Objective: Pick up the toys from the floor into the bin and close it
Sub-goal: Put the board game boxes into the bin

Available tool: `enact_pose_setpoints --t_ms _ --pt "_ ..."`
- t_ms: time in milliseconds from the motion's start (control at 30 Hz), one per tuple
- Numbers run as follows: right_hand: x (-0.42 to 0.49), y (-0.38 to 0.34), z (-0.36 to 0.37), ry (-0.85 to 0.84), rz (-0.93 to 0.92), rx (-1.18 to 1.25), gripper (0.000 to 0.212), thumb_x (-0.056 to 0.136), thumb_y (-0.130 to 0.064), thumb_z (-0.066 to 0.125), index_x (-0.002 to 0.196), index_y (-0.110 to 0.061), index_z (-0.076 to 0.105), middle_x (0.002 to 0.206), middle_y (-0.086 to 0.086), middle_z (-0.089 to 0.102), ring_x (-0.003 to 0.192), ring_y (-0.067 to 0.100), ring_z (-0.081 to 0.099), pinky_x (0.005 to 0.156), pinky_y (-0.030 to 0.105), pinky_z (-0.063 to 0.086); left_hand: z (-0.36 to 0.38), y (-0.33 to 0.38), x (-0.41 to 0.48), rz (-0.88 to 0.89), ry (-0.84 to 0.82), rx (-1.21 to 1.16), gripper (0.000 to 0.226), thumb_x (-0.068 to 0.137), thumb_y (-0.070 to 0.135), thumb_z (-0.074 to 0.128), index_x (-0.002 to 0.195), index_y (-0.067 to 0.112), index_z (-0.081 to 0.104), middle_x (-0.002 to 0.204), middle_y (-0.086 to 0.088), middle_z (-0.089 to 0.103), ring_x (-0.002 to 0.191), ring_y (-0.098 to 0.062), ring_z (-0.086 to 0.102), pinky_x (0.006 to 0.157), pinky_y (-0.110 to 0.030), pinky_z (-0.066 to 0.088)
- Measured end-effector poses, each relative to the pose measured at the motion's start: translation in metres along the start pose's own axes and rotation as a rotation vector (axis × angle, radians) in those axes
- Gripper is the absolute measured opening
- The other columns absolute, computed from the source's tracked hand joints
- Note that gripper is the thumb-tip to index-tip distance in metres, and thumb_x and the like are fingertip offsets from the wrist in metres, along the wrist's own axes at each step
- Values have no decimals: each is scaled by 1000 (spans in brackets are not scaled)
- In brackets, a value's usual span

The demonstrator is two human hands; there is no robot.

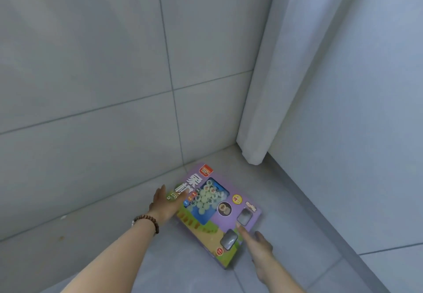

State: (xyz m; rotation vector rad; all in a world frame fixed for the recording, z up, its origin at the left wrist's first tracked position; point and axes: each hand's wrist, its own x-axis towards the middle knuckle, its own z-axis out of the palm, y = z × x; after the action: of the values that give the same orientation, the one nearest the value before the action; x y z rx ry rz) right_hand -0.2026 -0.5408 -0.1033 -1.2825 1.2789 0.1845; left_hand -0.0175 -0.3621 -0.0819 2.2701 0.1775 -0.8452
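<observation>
Toy box [219,215] on floor [194,269].
Left hand [166,203] and right hand [258,244] touch opposite edges, fingers straight, gripping nothing (likely light, stiff card): lift there.

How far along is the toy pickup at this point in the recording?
Done: nothing that shows; no bin is in view.
In hand: the purple toy box lies flat on the floor. The left hand touches its far left edge and the right hand its near right edge. The fingers are straight and the box is not yet gripped or lifted.
Left: lift the box, put it in the bin, close the bin.
</observation>
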Motion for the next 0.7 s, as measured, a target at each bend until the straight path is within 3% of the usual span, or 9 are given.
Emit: enact_pose_setpoints --t_ms 67,133,267,367,533,700 --pt "8 2 11 28 -33 -28 83 42 -76 68 110 -28 63 125 6 52 123 26 46 104 40 41 4 2 8 -15 -3 -57 102 77 70 50 151 18 2 159 -2 4 145 -24 11 118 -41 15" --pt "11 7 25 55 -57 9 91 36 -77 68 114 -32 60 127 5 51 122 24 47 105 41 42 7 5 9 -34 -39 -115 98 82 66 48 151 13 3 158 -5 12 144 -24 17 116 -37 19" --pt "9 5 38 140 -43 97 88 63 -54 78 137 -22 41 143 12 31 132 29 36 109 43 35 4 9 10 -107 -30 -71 100 76 78 41 146 9 26 150 -13 30 136 -29 34 110 -38 29" --pt "7 7 37 194 -62 212 76 73 -45 75 136 -17 42 141 13 36 128 30 40 104 46 40 2 -2 15 -170 -9 -54 113 53 94 38 128 10 47 130 -15 48 115 -30 50 100 -44 43" --pt "-10 -6 35 251 -29 345 66 79 -36 72 133 -14 42 137 17 38 118 33 47 93 43 45 -2 0 -1 -133 84 -267 74 72 73 55 106 9 40 109 -19 60 90 -27 59 88 -45 51" --pt "-58 -45 33 193 -184 429 53 81 -37 69 123 -20 40 114 9 58 92 26 60 84 40 52 -52 21 -46 -6 264 -365 49 80 56 61 83 10 44 72 -11 55 67 -26 54 79 -42 52"
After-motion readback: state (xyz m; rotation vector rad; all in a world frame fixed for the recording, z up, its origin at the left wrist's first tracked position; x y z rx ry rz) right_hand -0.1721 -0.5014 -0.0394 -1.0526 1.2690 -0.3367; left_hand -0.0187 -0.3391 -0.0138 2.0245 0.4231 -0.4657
